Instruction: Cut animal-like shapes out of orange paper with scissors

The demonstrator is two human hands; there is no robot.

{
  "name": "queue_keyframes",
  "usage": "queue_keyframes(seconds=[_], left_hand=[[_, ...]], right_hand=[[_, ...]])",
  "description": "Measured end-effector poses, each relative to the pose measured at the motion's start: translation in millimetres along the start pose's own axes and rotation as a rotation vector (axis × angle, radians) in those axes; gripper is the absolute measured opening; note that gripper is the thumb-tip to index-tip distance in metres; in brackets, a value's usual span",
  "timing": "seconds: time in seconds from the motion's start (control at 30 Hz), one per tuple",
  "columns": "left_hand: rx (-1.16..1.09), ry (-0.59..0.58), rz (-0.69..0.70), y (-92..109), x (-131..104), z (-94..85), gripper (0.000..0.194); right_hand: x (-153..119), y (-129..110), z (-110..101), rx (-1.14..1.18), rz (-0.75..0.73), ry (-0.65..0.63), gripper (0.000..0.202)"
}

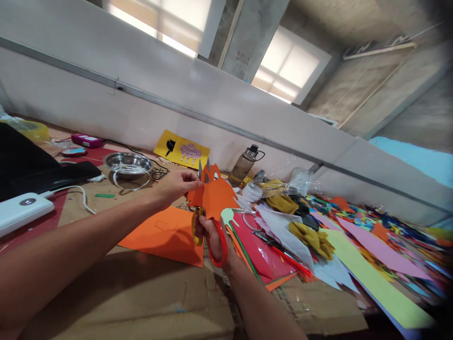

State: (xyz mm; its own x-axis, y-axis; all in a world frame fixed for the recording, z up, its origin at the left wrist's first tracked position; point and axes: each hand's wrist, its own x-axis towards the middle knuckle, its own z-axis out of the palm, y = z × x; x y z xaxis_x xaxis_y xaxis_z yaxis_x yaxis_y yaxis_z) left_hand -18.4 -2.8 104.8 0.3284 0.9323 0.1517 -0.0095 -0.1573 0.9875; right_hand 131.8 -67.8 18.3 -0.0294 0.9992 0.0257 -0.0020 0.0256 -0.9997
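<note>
My left hand [179, 185] pinches the left edge of an orange paper cutout [215, 193] with a jagged outline, held up above the table. In my right hand [208, 231] is a pair of scissors [220, 250] with a red and a yellow handle. The scissor blades point up and show behind the upper left of the cutout, slightly apart. Below the hands an orange sheet [163, 236] with a faint drawn outline lies on cardboard. A pale green paper shape [229, 215] sits just right of the cutout.
A metal bowl [128, 163] and a white power bank [24, 212] lie to the left. A yellow card [182, 148] and a bottle [243, 165] stand by the wall. Coloured paper sheets, a red-handled tool [292, 259] and many scraps [382, 226] cover the right.
</note>
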Motion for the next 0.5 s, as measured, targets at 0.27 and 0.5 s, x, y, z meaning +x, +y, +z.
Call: queue_keyframes(seconds=[0.27, 0.5], left_hand=[[0.028, -0.002, 0.028, -3.4, 2.0, -1.2, 0.023], [0.148, 0.008, 0.112, -5.8, 4.3, -6.0, 0.021]], right_hand=[[1.0, -0.6, 0.3, 0.003, 0.037, 0.039, 0.040], [-3.5, -5.5, 2.5, -0.084, -0.004, 0.065, 0.042]])
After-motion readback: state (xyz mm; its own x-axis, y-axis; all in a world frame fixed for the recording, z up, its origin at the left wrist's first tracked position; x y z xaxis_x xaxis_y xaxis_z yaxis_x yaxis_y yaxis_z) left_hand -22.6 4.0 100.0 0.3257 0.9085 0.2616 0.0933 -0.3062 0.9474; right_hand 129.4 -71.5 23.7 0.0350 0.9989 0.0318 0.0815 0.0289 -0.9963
